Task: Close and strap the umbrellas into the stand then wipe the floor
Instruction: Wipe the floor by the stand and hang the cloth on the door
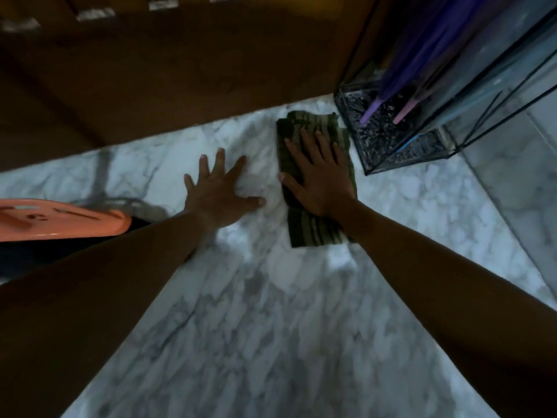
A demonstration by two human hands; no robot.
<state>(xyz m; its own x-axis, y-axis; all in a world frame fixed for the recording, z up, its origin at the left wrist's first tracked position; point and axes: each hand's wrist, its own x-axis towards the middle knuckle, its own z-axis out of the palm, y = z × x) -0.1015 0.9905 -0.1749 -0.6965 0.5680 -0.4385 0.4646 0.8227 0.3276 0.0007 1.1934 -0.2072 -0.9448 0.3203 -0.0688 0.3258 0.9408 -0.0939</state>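
Observation:
A dark green striped cloth (313, 230) lies flat on the white marble floor (256, 312). My right hand (319, 179) presses down on the cloth with fingers spread. My left hand (221, 188) rests flat on the bare floor just left of the cloth, fingers apart, holding nothing. At the upper right stands a black wire umbrella stand (391, 140). Closed umbrellas sit inside it, a purple one (422, 46) and a pale blue one (494, 55), their tips resting in the speckled base.
A brown wooden door or panel (180, 79) runs along the far edge of the floor. An orange plastic object (60, 218) sits at the left. A grey tile border (512, 182) lies beside the stand on the right.

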